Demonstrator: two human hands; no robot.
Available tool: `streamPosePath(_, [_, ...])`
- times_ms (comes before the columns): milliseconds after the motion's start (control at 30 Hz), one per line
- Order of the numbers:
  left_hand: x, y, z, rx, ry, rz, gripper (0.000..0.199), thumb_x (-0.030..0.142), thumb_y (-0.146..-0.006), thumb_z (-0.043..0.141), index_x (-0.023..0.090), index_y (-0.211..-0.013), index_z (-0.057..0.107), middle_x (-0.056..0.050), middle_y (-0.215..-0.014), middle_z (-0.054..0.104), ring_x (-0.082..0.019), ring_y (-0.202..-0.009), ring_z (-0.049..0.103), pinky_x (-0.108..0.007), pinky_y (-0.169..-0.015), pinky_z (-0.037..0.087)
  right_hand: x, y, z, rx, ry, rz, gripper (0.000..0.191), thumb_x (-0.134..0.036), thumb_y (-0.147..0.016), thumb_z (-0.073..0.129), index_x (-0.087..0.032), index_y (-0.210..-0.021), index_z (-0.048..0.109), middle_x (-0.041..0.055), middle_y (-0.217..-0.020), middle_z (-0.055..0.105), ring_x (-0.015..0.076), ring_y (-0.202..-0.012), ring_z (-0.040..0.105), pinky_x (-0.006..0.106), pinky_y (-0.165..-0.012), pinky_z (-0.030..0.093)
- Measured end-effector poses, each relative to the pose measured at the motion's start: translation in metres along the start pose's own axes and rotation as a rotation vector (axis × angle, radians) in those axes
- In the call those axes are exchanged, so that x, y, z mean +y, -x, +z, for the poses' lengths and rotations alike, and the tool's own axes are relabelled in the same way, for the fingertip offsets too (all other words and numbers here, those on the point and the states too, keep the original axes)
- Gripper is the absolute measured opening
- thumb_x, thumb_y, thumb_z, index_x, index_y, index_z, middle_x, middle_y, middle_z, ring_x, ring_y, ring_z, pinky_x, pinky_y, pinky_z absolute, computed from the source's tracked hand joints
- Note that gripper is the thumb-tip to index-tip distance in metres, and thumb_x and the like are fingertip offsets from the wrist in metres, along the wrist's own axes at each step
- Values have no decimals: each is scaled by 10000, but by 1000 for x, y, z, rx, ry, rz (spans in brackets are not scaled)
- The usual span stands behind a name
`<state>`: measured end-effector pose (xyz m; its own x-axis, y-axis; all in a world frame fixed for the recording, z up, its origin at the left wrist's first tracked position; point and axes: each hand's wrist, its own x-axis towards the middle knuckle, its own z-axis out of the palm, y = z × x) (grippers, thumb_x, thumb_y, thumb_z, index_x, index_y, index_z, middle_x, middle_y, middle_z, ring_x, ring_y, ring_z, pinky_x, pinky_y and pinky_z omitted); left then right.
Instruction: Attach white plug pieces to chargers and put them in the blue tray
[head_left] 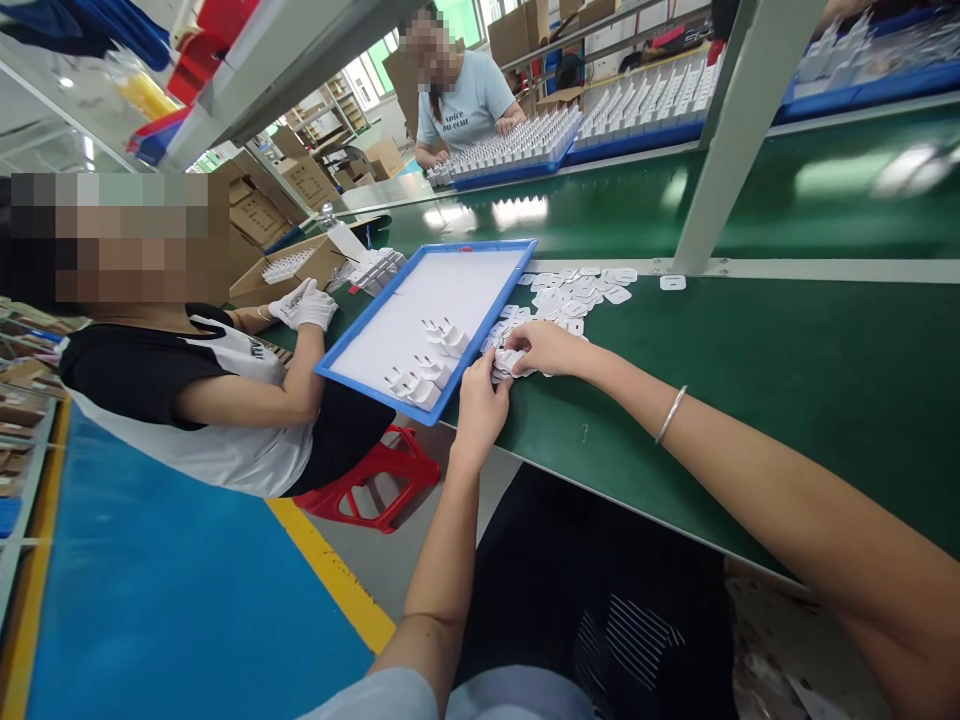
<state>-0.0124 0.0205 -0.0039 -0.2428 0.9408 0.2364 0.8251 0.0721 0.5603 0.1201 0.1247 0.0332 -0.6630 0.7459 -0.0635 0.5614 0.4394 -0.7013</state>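
Observation:
Close together at the right edge of a blue-rimmed tray (352, 345), both hands work at a pile of flat white plastic pieces (574, 295). My left hand (482, 402) is closed, its fingertips against a small bunch of white plastic pieces (508, 362). From the other side, my right hand (553, 349) pinches the same bunch between thumb and fingers. How many pieces are held is hidden by the fingers. Inside the tray, several white plug adapters (420, 385) with upright pins stand along its near right side.
A single white piece (673, 283) lies apart on the green bench (750, 400). To the left sits a co-worker with gloved hands (307, 305), by a cardboard box (319, 262). Across the bench, another person handles filled trays (517, 140). A metal post (742, 140) rises at the right.

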Motion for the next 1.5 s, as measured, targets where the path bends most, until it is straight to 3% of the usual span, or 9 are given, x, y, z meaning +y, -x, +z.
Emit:
streamPosePath(200, [0, 0, -4, -4, 44, -3, 517, 108, -856, 641, 179, -1362, 564, -125, -1422, 593, -282, -1323, 554, -433, -1111, 469, 0, 0, 2, 4, -53, -28, 394, -94, -708, 792, -166, -1093, 743, 62, -1053, 731, 195, -927, 685, 243, -750, 535])
streamPosePath(367, [1, 2, -3, 29, 57, -6, 457, 97, -838, 665, 153, -1288, 607, -132, -1334, 652, -282, -1241, 615, -441, -1082, 496, 2, 0, 2, -16, -93, -23, 374, -101, -728, 776, -152, -1098, 755, 77, -1053, 741, 203, -911, 696, 231, -672, 538])
streamPosePath(500, [0, 5, -4, 73, 76, 25, 439, 111, -844, 670, 153, -1278, 617, -137, -1327, 655, -278, -1234, 622, -437, -1069, 506, 2, 0, 2, -26, -105, -29, 300, -144, -751, 780, -147, -1051, 782, 81, -1039, 757, 221, -954, 697, 244, -729, 538])
streamPosePath(633, [-3, 6, -7, 37, 142, 7, 544, 154, -793, 759, 162, -1315, 605, -132, -1363, 635, -273, -1194, 641, -431, -1054, 518, 2, -1, 3, -28, -102, -28, 278, -162, -760, 777, -146, -1036, 794, 78, -1002, 772, 231, -944, 702, 256, -755, 530])
streamPosePath(800, [-5, 1, -8, 59, 177, -19, 470, 147, -784, 775, 150, -1238, 650, -116, -1229, 697, -233, -1051, 685, -394, -974, 555, 1, -1, 3, -8, -78, -19, 344, -159, -779, 761, -123, -1121, 772, 92, -1106, 761, 233, -1043, 682, 249, -849, 502])
streamPosePath(1000, [3, -6, -5, 57, 59, 7, 495, 233, -775, 807, 161, -1237, 646, -95, -1103, 663, -227, -976, 667, -371, -888, 558, -3, 1, 4, 24, -52, -2, 370, -156, -792, 738, -108, -1158, 753, 106, -1108, 753, 237, -1036, 679, 264, -867, 488])
streamPosePath(1167, [5, -13, -7, -10, 11, 28, 559, 275, -787, 800, 161, -1299, 608, -118, -1219, 605, -240, -1036, 648, -360, -893, 539, -4, 2, 7, 89, -60, 23, 485, -167, -827, 719, -96, -1304, 665, 139, -1202, 712, 229, -1105, 660, 278, -927, 481])
streamPosePath(1300, [5, -15, -7, -42, -7, 52, 511, 244, -800, 778, 152, -1278, 622, -127, -1224, 653, -261, -1077, 645, -373, -922, 528, -5, 3, 8, 90, -69, 11, 415, -132, -817, 703, -117, -1232, 700, 121, -1191, 719, 227, -1113, 659, 281, -925, 487])
streamPosePath(1500, [11, -14, -4, 25, -58, 11, 497, 218, -794, 753, 145, -1268, 620, -116, -1113, 690, -270, -1025, 658, -383, -890, 532, -5, 4, 4, 76, -70, 22, 360, -130, -812, 695, -135, -1170, 736, 103, -1194, 732, 237, -1109, 671, 282, -911, 499])
